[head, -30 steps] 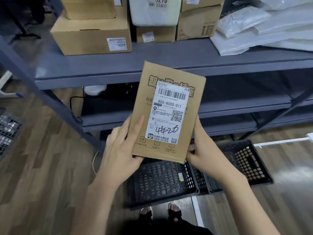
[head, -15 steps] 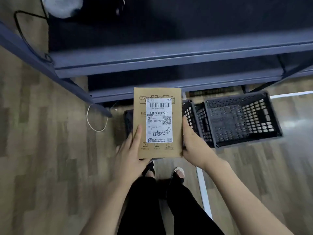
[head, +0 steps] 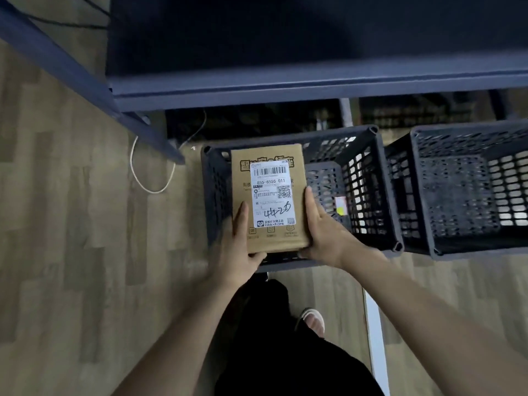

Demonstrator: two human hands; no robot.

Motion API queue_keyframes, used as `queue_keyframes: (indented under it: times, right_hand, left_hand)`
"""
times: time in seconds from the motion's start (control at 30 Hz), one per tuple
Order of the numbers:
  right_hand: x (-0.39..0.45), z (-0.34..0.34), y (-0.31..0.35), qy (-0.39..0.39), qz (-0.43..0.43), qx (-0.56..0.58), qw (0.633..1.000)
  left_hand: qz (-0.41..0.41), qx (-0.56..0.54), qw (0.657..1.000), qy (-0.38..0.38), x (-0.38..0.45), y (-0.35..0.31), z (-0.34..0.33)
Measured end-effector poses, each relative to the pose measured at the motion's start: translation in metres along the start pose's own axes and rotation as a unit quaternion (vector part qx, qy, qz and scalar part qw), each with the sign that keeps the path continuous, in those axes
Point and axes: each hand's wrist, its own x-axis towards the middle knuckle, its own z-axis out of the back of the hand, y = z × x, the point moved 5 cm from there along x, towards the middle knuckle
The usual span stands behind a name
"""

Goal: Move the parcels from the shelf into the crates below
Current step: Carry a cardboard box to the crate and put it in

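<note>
Setting: wood-look floor (head: 71, 224) under a dark shelf (head: 314, 90).
Left hand (head: 240, 252): grip closed on the parcel's lower left edge.
Parcel (head: 268, 195): held flat over the left crate (head: 383, 195); looked light and stiff, best held by its side edges.
Right hand (head: 323, 238): grip closed on its lower right edge.
Right crate (head: 423, 195): cut off by the frame.
Hidden: crate floor beneath the parcel.

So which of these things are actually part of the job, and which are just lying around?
Part of the job:
- brown parcel, held over the left crate
- left hand and right hand, gripping its lower edges
- left crate
- right crate, beside it
- shelf, above the crates

Just lying about:
- white cable looped on the floor
- wooden floor
</note>
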Motion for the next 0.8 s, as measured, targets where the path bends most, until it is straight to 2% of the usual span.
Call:
queue_keyframes:
  times: [0.13, 0.33, 0.53, 0.8]
  right_hand:
    - [0.065, -0.036, -0.039, -0.018, 0.008, -0.011, 1.0]
    - [0.149, -0.088, -0.079, 0.001, 0.001, -0.038, 0.999]
    - [0.203, -0.128, -0.091, 0.036, -0.01, -0.052, 0.998]
    - [0.249, -0.151, -0.085, 0.017, 0.019, -0.152, 0.988]
  left_hand:
    - [-0.01, -0.014, 0.999, 0.052, 0.054, 0.02, -0.055]
    - [0.0, -0.02, 0.996, 0.091, 0.113, 0.053, -0.114]
    - [0.053, -0.029, 0.994, 0.087, 0.145, 0.078, -0.154]
    - [0.139, 0.009, 0.988, 0.067, 0.173, 0.117, -0.178]
